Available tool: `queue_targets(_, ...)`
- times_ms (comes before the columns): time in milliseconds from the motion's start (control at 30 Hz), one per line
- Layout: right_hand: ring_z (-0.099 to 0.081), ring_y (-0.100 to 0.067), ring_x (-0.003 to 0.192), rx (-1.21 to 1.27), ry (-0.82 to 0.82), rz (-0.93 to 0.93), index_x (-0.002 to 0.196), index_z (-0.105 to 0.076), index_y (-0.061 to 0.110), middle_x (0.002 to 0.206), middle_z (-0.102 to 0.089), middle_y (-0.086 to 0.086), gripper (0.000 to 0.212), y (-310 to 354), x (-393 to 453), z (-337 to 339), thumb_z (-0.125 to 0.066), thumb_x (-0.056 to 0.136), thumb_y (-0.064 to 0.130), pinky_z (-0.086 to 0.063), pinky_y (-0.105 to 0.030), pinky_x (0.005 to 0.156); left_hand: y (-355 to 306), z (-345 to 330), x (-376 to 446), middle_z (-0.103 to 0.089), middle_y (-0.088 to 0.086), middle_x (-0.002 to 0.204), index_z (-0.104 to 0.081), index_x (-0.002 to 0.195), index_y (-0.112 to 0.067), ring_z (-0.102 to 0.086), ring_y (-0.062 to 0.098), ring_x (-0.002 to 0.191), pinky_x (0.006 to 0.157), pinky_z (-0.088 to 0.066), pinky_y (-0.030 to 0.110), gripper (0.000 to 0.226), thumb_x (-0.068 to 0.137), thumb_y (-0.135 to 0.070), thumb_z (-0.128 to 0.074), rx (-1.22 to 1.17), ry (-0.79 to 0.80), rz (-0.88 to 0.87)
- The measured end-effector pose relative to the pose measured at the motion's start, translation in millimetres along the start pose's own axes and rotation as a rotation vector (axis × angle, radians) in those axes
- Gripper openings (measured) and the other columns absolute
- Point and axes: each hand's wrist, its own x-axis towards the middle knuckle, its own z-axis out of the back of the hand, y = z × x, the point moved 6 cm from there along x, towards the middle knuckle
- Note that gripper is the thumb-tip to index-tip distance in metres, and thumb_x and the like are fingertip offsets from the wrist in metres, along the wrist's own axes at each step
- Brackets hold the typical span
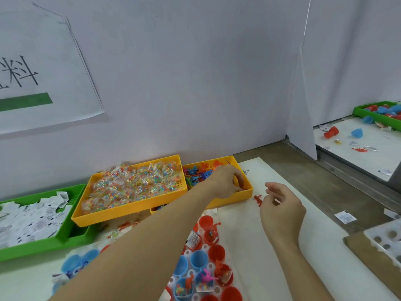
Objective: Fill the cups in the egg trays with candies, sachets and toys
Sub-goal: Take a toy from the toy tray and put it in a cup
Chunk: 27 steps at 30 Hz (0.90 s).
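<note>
Green tray (65, 233) of white sachets (32, 222) far left on the worktop (271, 257). Next, yellow tray (130, 208) of candy packets (134, 183). Left hand (225, 181) reaches into second yellow tray (247, 192) of toys (197, 173), fingers curled; whether they hold a toy cannot be told. Egg tray cups (204, 261), red and blue, near bottom centre, some filled. Right hand (282, 207) hovers right, fingers loosely curled, a red toy (258, 200) at the fingertips, grip unclear.

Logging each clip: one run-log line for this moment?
left hand: reaching into yellow plastic toy bin | right hand: pinching small red plastic toy figure
</note>
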Motion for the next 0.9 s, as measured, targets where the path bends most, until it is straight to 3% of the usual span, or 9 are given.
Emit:
queue_targets(200,-0.062,-0.004,0.083,-0.002,-0.009,0.0,0.1,-0.071,0.013,0.091,-0.066,0.004,0.031,0.1,0.5,-0.1,-0.053,0.088,-0.008,-0.04,-0.007,0.068,10.3,6.9,-0.7,-0.061,0.005,0.104,-0.07,0.098,-0.009,-0.057,0.019,0.094,0.074,-0.048,0.025,0.011,0.09,-0.016,-0.071,0.0,-0.048,0.082)
queue_targets(333,-0.061,-0.001,0.081,-0.001,-0.006,-0.002,0.099,-0.072,0.013,0.092,-0.067,0.003,0.031,0.0,0.4,-0.6,-0.053,0.088,-0.008,-0.039,-0.005,0.068,25.5,31.0,-8.2,-0.062,0.013,0.116,-0.064,0.115,-0.003,-0.059,0.029,0.106,0.088,-0.052,0.037,0.025,0.1,-0.022,-0.055,0.127,-0.196,0.233)
queue_targets(500,-0.062,0.0,0.078,0.002,-0.002,-0.022,0.099,-0.072,0.015,0.091,-0.067,0.005,0.03,0.5,0.1,-1.0,-0.053,0.089,-0.007,-0.038,-0.005,0.066,33.8,0.8,-14.1,-0.022,0.028,0.154,-0.025,0.149,0.002,-0.02,0.051,0.143,0.117,-0.021,0.059,0.055,0.105,-0.03,-0.035,0.322,0.156,0.498)
queue_targets(533,-0.063,0.004,0.076,0.006,-0.002,-0.028,0.098,-0.072,0.016,0.087,-0.066,0.008,0.03,0.5,0.1,-1.0,-0.054,0.089,-0.007,-0.038,-0.004,0.065,25.7,-2.8,-13.0,-0.03,0.027,0.151,-0.031,0.147,0.0,-0.025,0.049,0.141,0.117,-0.022,0.061,0.051,0.106,-0.028,-0.033,0.297,0.155,0.461)
queue_targets(600,-0.059,0.018,0.075,0.02,0.001,-0.036,0.097,-0.071,0.016,0.082,-0.063,0.015,0.029,0.1,0.0,-0.5,-0.054,0.088,-0.007,-0.038,-0.005,0.064,6.8,-2.0,-9.8,-0.055,0.019,0.125,-0.052,0.13,0.0,-0.049,0.039,0.125,0.107,-0.041,0.049,0.04,0.107,-0.024,-0.032,0.18,0.034,0.313)
queue_targets(633,-0.057,0.021,0.075,0.024,0.001,-0.037,0.096,-0.071,0.016,0.082,-0.063,0.017,0.029,-0.3,0.0,-0.4,-0.055,0.088,-0.006,-0.038,-0.006,0.064,0.4,0.8,-10.2,-0.058,0.015,0.111,-0.058,0.121,0.001,-0.057,0.033,0.113,0.096,-0.048,0.04,0.036,0.106,-0.021,-0.033,0.1,-0.042,0.256)
queue_targets(700,-0.059,0.017,0.076,0.019,0.0,-0.04,0.097,-0.071,0.016,0.083,-0.064,0.014,0.029,-1.3,0.0,-0.5,-0.055,0.088,-0.006,-0.038,-0.006,0.064,-1.3,7.9,-14.8,-0.059,0.011,0.105,-0.061,0.116,-0.003,-0.059,0.025,0.098,0.077,-0.048,0.032,0.03,0.105,-0.018,-0.039,-0.011,-0.16,0.232)
queue_targets(800,-0.061,-0.001,0.08,0.013,-0.001,-0.043,0.099,-0.072,0.016,0.09,-0.067,0.005,0.028,-2.2,0.5,-0.7,-0.055,0.089,-0.005,-0.038,-0.009,0.064,7.4,28.8,-24.8,-0.058,0.01,0.126,-0.057,0.126,-0.012,-0.053,0.028,0.115,0.091,-0.045,0.039,0.031,0.097,-0.021,-0.049,0.291,-0.315,0.244)
queue_targets(900,-0.058,0.003,0.079,0.005,0.004,-0.045,0.098,-0.072,0.017,0.09,-0.066,0.005,0.029,-1.9,1.0,-1.2,-0.055,0.088,-0.005,-0.037,-0.009,0.064,32.6,49.0,-43.1,-0.047,0.013,0.129,-0.045,0.129,-0.011,-0.039,0.034,0.124,0.098,-0.036,0.045,0.048,0.084,-0.025,-0.056,0.634,-0.319,0.429)
